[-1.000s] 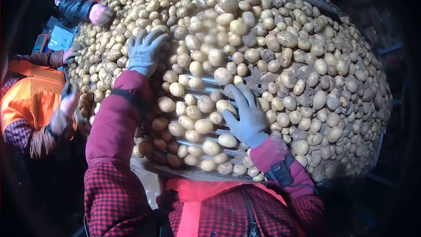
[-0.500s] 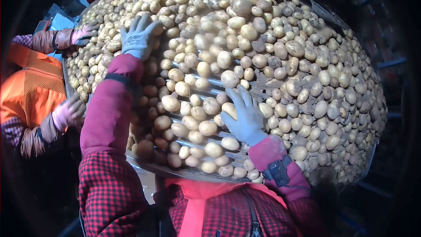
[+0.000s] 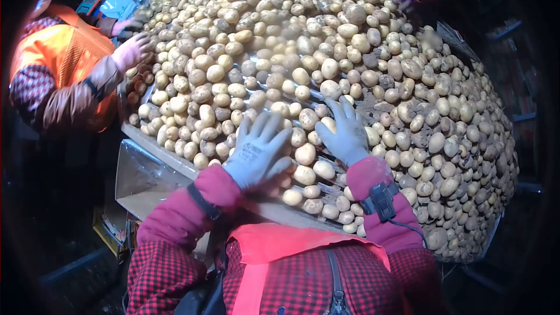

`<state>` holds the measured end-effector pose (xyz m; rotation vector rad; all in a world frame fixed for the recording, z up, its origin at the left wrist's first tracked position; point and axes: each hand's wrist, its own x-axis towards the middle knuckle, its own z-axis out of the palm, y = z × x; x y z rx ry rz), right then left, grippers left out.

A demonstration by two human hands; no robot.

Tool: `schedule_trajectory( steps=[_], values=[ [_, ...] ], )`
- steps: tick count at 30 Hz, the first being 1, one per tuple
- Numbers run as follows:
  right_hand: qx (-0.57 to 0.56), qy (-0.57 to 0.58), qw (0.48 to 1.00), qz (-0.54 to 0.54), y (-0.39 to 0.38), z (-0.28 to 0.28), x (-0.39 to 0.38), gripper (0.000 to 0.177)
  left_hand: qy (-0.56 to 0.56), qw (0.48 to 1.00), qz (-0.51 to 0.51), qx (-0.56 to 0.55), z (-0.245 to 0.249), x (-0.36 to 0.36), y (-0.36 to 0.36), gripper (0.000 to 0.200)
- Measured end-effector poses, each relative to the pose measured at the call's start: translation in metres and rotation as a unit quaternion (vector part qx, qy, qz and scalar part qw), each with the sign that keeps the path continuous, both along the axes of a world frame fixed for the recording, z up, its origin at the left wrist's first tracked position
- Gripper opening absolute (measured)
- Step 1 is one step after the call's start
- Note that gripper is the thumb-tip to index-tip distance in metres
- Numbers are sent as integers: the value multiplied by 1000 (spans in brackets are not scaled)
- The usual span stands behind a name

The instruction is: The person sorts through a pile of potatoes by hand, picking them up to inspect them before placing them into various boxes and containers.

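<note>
Fingers spread and gripping nothing, our gloved left hand [image 3: 258,150] lies palm-down on the potatoes [image 3: 352,15] near the table's edge [image 3: 169,157]. Our gloved right hand [image 3: 345,132] is also open, its fingertips against potatoes beside a bare patch of metal bars [image 3: 312,96]; whether it has hold of one, we cannot tell. We have the potatoes heaped across the table in front of us, with crumbly soil [image 3: 373,107] among those to the right. Across the left corner, a co-worker in an orange vest [image 3: 58,49] has both hands at the edge of the heap.
</note>
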<state>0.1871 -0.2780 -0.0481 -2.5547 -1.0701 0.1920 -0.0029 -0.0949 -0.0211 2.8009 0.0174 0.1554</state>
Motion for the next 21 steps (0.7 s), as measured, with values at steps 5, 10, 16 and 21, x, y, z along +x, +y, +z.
schedule_trajectory(
  steps=[5, 10, 16, 21],
  values=[
    [2, -25, 1000, 3, -3, -6, -1, 74, 6, 1000, -11, 11, 3, -59, -20, 59],
    [10, 2, 1000, 23, -7, -1, -6, 67, 9, 997, 20, 72, 2, -85, 10, 54],
    [129, -43, 987, 89, -39, 11, -39, 56, -61, 979, 72, 182, -9, -55, 100, 54],
    [151, 46, 987, 3, -83, 33, -80, 58, -133, 981, 20, 141, 12, 19, 110, 43]
  ],
)
